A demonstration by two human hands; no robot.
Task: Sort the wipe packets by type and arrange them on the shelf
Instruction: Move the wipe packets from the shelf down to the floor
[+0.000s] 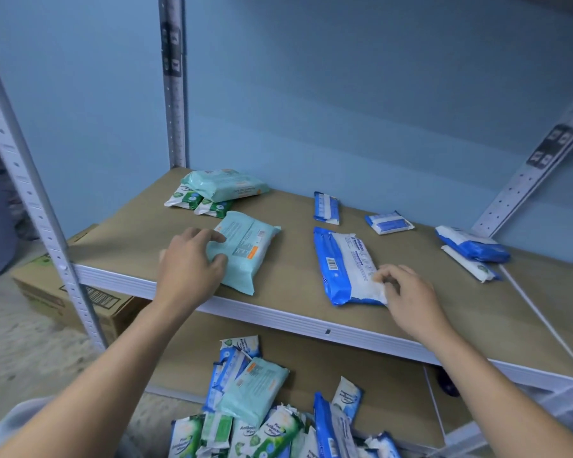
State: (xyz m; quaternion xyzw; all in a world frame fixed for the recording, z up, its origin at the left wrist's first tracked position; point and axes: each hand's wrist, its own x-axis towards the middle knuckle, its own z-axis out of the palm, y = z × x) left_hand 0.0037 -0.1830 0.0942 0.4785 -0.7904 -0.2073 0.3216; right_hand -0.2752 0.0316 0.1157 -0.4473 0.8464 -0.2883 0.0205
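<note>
Lower shelf: mixed packet pile (265,408), green, teal and blue.
Left hand (189,262): fingers and thumb clamped on teal packet (245,249) — flat on upper shelf (411,328).
Right hand (407,292): fingertips pinching blue packet (344,262) at near corner — same board.
Back left: second teal packet (225,183) atop green packets (199,203).
Back right: small blue packets (389,223), apart.

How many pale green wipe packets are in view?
3 packets: one at the shelf's back left, one under the left hand, one on the pile below. More may be buried there.
</note>
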